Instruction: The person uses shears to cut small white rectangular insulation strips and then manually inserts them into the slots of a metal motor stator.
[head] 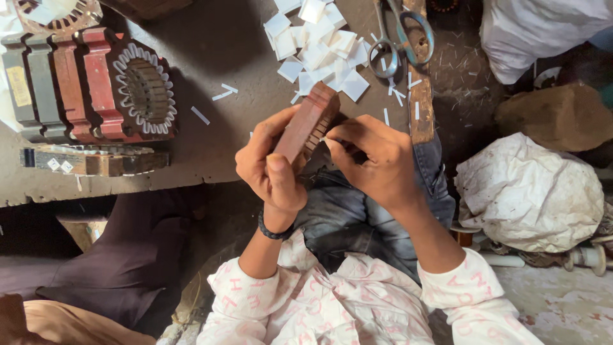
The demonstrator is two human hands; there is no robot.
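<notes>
My left hand (268, 167) grips a reddish-brown laminated stator core (308, 121), held on edge above my lap. My right hand (373, 160) pinches a small white paper piece at the core's inner slots, fingertips touching the core. A pile of white cut paper squares (317, 45) lies on the work surface just beyond the core. A dark bracelet circles my left wrist.
Several stacked stator cores (89, 83), one lined with white paper, stand at the left. Scissors (399, 35) rest on a wooden strip (420, 96) at the top. White crumpled sacks (527, 191) lie at the right. Paper slivers dot the surface.
</notes>
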